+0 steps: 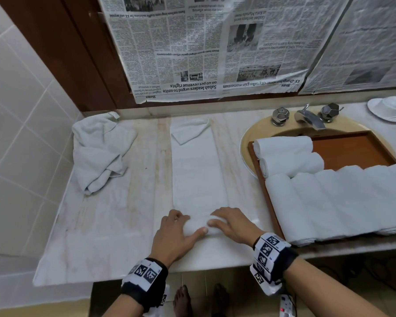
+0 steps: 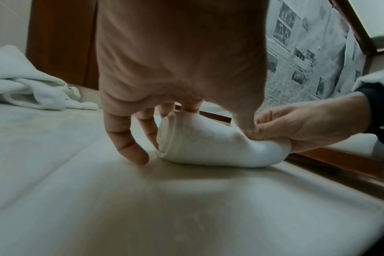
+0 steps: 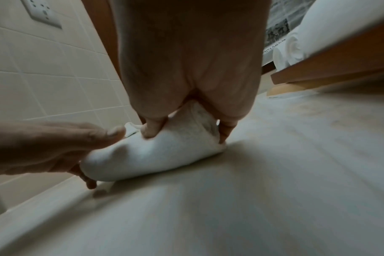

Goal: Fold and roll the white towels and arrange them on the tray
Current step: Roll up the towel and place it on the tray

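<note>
Both hands clamp the roll: the left hand (image 1: 177,234) and right hand (image 1: 233,224) curl fingers and thumbs around the towel (image 1: 198,175), its near end rolled, the rest lying flat up the counter (image 1: 114,225). The tray (image 1: 352,147) over the sink holds rolled towels (image 1: 329,200), cut off at the right edge. A crumpled towel (image 1: 101,152) sits far left.

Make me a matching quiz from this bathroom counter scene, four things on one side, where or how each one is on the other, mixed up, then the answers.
Things:
1. crumpled towel
2. folded towel strip
3. wooden tray
4. white dish

Places or states:
A. set over the sink, holding rolled towels
B. far right of the counter, beside the tap
C. heaped at the counter's left end
D. being rolled from its near end by both hands

Pairs: 1-C, 2-D, 3-A, 4-B
</note>
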Demonstrator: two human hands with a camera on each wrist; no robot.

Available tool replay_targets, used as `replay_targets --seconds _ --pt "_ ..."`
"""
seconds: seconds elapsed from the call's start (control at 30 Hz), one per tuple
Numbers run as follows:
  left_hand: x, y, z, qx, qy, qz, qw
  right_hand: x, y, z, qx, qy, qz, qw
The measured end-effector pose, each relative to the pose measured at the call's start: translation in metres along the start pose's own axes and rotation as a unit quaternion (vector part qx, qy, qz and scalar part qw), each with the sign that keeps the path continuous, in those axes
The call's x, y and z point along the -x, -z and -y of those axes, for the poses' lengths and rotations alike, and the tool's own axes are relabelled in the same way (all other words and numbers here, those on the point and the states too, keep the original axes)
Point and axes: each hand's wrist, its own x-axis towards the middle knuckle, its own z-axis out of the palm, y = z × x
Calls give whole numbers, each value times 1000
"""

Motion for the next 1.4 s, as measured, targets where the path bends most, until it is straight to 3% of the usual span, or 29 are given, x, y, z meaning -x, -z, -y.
replay_targets --seconds 0.2,0.3,0.47,0.6,0.67,0.77,0.83,0.97,1.03,1.07,1.13,1.17,1.27,1.33,1.4 --pt "3 7 10 -20 5 2 1000 9 -11 6 -6 -18 -53 998" --pt "2 6 9 22 12 -1 1000 10 -14 9 80 5 -59 995" --pt "1 1 7 119 54 -23 991 16 -22 6 250 68 -112 959" --pt "3 -2 4 148 76 -37 985 29 -21 -5 256 111 -61 958" --pt "3 -4 4 121 63 -51 989 24 -14 -6 223 97 -27 970" --pt "0 -8 10 32 -61 -93 993 9 -4 -2 107 31 17 994" --pt "-4 -6 14 -25 -127 -80 988 2 2 1 61 1 41 997" --pt "-13 4 19 -68 -111 -1 992 2 18 1 -22 -37 114 993" --pt "-18 5 19 -48 -96 36 994 5 15 2 -4 -39 81 996" --pt "-22 4 19 -31 -92 38 995 6 10 2 66 -13 30 997" --pt "-27 0 20 9 -84 40 996 10 -5 6 232 52 -89 967" --pt "-29 -1 19 24 -83 38 996 13 -13 9 282 74 -116 950" --pt "-30 -2 20 69 -82 4 994 17 -30 9 331 95 -113 932" --pt "-24 -2 19 87 -77 -14 993 16 -29 6 320 92 -91 939" --pt "-16 -2 17 35 -97 -29 994 12 -22 5 272 87 -67 956"
